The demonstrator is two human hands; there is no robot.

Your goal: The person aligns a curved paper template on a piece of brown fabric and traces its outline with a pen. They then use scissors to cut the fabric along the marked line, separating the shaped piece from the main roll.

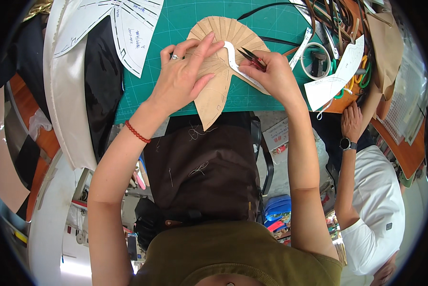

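A tan fan-shaped piece with stitched ribs point(209, 93) lies on the green cutting mat point(261, 97), its narrow tip hanging over the table's near edge. My left hand point(183, 76) presses flat on it, fingers spread, a ring on one finger and a red bead bracelet on the wrist. My right hand point(271, 74) grips small red-handled thread snips point(253, 59), blades pointing left over the piece. A white curved strip point(235, 64) lies across the piece between the two hands.
White paper patterns point(128, 28) and black and white fabric point(87, 95) lie at the left. A tape roll point(317, 60), straps, scissors and a paper template point(335, 78) crowd the right. Another person in a white shirt point(374, 205) stands right, a hand on the table edge point(351, 121).
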